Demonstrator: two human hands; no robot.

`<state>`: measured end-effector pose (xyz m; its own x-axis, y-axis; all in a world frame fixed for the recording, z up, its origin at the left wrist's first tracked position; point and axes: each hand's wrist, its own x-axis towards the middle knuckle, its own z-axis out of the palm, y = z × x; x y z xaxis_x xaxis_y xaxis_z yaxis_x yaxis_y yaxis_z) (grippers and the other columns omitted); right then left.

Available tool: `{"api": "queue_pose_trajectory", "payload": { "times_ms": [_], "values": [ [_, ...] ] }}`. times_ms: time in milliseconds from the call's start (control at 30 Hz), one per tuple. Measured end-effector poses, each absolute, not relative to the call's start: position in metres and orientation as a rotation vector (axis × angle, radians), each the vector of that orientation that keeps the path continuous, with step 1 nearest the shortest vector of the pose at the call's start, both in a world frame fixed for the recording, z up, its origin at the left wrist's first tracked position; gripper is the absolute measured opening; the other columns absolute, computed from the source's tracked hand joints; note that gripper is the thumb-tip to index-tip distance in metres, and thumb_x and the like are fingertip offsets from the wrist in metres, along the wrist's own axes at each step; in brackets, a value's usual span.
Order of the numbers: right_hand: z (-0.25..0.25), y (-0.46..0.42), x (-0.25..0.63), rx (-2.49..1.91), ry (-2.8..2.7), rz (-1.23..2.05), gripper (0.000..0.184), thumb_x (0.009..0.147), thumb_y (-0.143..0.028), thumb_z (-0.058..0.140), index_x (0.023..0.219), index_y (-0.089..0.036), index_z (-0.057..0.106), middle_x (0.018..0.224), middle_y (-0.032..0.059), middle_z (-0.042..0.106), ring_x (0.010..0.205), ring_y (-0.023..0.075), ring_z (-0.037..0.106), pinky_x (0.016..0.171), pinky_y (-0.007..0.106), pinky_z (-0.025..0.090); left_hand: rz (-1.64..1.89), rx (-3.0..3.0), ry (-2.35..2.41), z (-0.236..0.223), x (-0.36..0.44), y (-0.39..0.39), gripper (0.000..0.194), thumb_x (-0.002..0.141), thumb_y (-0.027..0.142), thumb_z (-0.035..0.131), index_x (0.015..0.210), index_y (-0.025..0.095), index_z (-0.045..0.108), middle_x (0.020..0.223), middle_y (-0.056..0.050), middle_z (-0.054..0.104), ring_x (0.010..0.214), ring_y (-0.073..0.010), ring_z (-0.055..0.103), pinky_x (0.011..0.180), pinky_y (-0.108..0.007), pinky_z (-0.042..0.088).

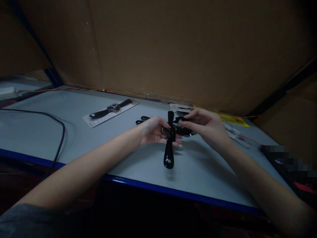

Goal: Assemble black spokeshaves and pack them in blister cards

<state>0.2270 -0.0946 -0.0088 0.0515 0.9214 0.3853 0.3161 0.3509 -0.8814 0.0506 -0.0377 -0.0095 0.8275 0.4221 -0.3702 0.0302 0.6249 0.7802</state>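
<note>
At the grey desk [208,178] I've got a black watch [169,153] held up off the surface, my left hand [153,131] gripping its middle and my right hand [204,125] pinching a strap end [182,119], with a carded watch [110,110] lying off to the left.

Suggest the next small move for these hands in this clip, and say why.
Probably the right hand should bring the black strap piece it pinches slightly closer to the black watch in the left hand. The piece sits just beside the upright strap, and the left hand is already steadying the watch.
</note>
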Motion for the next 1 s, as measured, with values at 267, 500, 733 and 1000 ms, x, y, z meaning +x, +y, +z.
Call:
{"api": "queue_pose_trajectory", "payload": {
  "times_ms": [267,500,733,1000],
  "values": [
    [-0.01,-0.099,0.223,-1.256,-1.633,0.343,0.019,0.071,-0.03,0.07,0.072,-0.021,0.052,0.07,0.0004,0.063,0.066,0.0177,0.063,0.058,0.029,0.047,0.238,0.879,0.506,-0.011,0.051,-0.037,0.04,0.07,0.011,0.04,0.108,0.002,0.048,0.08,-0.012,0.068,0.078,-0.0216,0.068,0.087,-0.036,0.047],
    [-0.014,-0.111,0.208,-1.27,-1.954,-0.295,0.003,0.078,-0.021,0.063,0.076,-0.02,0.064,0.073,0.0017,0.068,0.068,0.0184,0.062,0.066,0.033,0.042,0.26,0.766,0.462,-0.011,0.05,-0.032,0.045,0.072,0.027,0.039,0.108,0.002,0.05,0.077,-0.013,0.067,0.074,-0.0231,0.066,0.077,-0.037,0.052],
    [-0.015,-0.113,0.204,-1.191,-2.113,-0.196,0.015,0.085,-0.027,0.056,0.089,-0.022,0.07,0.095,0.001,0.071,0.091,0.0188,0.064,0.082,0.039,0.041,0.322,0.742,0.48,-0.014,0.048,-0.028,0.048,0.07,0.02,0.043,0.113,0.002,0.049,0.081,-0.012,0.067,0.067,-0.0174,0.063,0.068,-0.031,0.053],
    [-0.014,-0.109,0.209,-1.133,-2.098,-0.001,0.018,0.086,-0.026,0.054,0.091,-0.025,0.071,0.098,0.0007,0.071,0.097,0.0193,0.062,0.086,0.04,0.043,0.354,0.758,0.563,-0.007,0.049,-0.033,0.044,0.065,0.013,0.043,0.106,0.0,0.051,0.073,-0.013,0.067,0.067,-0.019,0.066,0.072,-0.034,0.055]
  ]
}}
